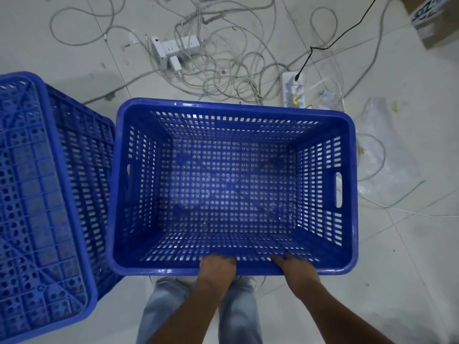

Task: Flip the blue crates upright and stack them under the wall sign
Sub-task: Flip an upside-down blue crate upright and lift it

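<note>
Both hands, left hand (216, 265) and right hand (295, 266), grasp the near rim of the upright crate (233, 270), held over the floor; beside it the overturned crate (42, 194) awaits flipping. Next: carry toward the unseen wall sign

The upright crate (231, 187) is deep blue, its walls and floor pierced with a grid of small holes. The overturned crate (44, 207) is the same blue, ribbed in squares and diagonals. Pale grey floor tiles (409, 256) carry white cables (223, 68), one black cable (342, 33), and white power strips (173, 49).
</note>
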`<state>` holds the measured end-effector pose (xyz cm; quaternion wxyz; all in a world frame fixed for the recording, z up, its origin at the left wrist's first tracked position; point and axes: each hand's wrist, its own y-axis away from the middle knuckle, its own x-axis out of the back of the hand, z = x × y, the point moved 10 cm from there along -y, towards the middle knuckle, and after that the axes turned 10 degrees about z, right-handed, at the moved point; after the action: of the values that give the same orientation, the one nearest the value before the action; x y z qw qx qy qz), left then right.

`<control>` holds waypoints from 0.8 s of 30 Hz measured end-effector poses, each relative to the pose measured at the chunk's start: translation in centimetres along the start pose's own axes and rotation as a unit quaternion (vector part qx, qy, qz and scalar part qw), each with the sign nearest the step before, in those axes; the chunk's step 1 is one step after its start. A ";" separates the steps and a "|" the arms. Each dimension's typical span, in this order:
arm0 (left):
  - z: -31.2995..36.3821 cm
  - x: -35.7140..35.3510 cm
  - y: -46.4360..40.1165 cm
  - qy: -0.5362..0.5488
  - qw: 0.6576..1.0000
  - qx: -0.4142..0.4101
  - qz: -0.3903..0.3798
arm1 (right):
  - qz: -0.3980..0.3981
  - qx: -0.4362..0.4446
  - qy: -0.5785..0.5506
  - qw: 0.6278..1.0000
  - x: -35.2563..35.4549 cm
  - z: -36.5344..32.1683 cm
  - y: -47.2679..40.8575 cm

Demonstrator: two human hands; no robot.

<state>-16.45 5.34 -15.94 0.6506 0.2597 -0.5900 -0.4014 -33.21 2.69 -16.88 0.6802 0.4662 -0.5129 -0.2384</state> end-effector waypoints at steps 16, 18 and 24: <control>-26.7 10.4 4.7 0.196 0.866 0.376 0.266 | 0.319 -0.216 -0.327 0.863 15.2 13.9 -1.0; -29.5 9.5 4.8 0.261 0.832 0.417 0.257 | 0.347 -0.256 -0.309 0.848 16.5 16.3 -0.7; -31.2 6.3 3.1 0.436 0.750 0.457 0.198 | 0.328 -0.353 -0.415 0.772 14.3 20.2 -1.7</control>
<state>14.57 -2.42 -15.12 0.7061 0.5498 -0.3932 0.2109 -46.34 -17.43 -10.81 0.5553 -0.1478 -0.7465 -0.3354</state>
